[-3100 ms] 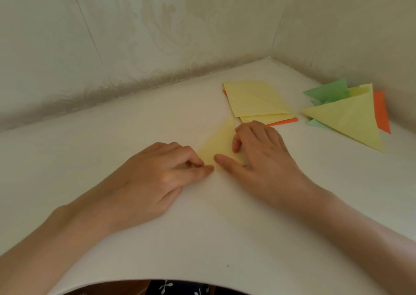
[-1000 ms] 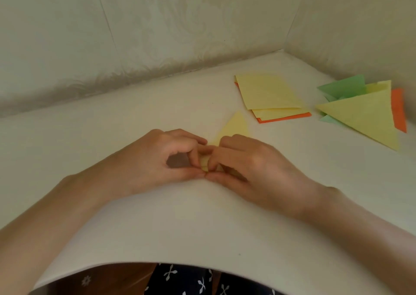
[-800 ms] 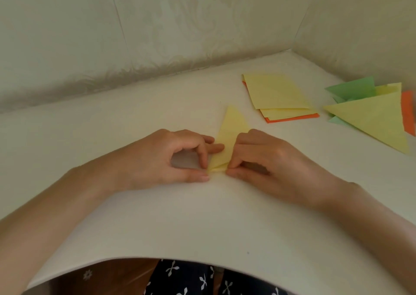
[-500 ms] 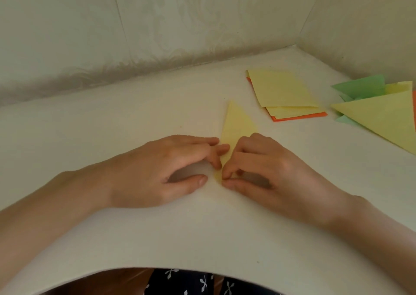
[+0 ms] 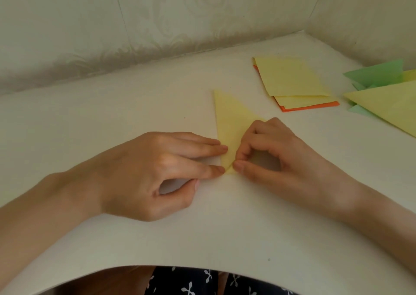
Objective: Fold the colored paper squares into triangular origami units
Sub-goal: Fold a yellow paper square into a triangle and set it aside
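Yellow triangle [image 5: 229, 123] lies flat on the white table [image 5: 112, 105], point away from the person. Left hand [image 5: 157, 171] presses its near left edge with flat, straight fingers. Right hand [image 5: 276, 157] pinches the near corner between thumb and curled fingers. Paper stack [image 5: 290, 78] and folded units [image 5: 387, 96] lie farther right.

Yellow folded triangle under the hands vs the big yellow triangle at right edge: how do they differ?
The narrow yellow folded paper triangle lies alone on the white table, while the large yellow paper triangle tops a pile with green folded pieces. The narrow one looks smaller and slimmer; the large one is broader and cut off by the frame. The left hand and right hand touch the narrow one; nothing touches the large one. Both are pale yellow and lie flat.
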{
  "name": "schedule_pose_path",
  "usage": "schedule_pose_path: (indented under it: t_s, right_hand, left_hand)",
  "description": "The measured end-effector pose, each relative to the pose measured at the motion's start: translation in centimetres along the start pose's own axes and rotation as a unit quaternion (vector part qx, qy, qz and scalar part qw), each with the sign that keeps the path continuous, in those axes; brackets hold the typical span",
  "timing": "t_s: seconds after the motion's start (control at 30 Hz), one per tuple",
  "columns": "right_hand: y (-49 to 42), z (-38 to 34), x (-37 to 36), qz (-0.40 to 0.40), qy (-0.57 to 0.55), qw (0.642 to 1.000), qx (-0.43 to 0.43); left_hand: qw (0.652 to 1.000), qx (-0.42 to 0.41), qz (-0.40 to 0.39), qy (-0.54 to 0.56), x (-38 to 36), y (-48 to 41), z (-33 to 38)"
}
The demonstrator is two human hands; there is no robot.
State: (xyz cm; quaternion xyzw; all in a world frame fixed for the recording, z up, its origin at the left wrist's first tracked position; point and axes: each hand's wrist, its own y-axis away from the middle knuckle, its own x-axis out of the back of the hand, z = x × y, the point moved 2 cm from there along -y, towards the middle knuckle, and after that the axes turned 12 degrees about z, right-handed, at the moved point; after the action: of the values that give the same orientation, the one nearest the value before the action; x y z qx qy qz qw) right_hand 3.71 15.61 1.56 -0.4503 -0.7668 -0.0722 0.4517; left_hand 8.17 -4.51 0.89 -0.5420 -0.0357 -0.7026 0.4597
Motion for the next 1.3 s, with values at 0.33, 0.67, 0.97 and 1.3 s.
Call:
schedule_pose_path:
  t_s: [0.33,0.67,0.97,1.3]
  right_hand:
    - [-0.1,0.0,-0.6,0.05,0.06,0.997,0.017]
    - [0.3,0.4,-0.2,0.034,0.084,0.995,0.041]
    - [0.2,0.7,-0.6,0.035,0.139,0.988,0.048]
    - [-0.6,4.3,3.4,-0.025,0.045,0.99,0.13]
  left_hand:
    - [0.999,0.005,0.038,-0.025,-0.6,0.1,0.6]
    - [0.998,0.044,0.035,-0.004,-0.1,-0.6,1.5]
    - [0.999,0.03,0.007,-0.036,0.0,-0.6,1.5]
    - [0.988,0.108,0.112,0.013,-1.2,-1.4,0.3]
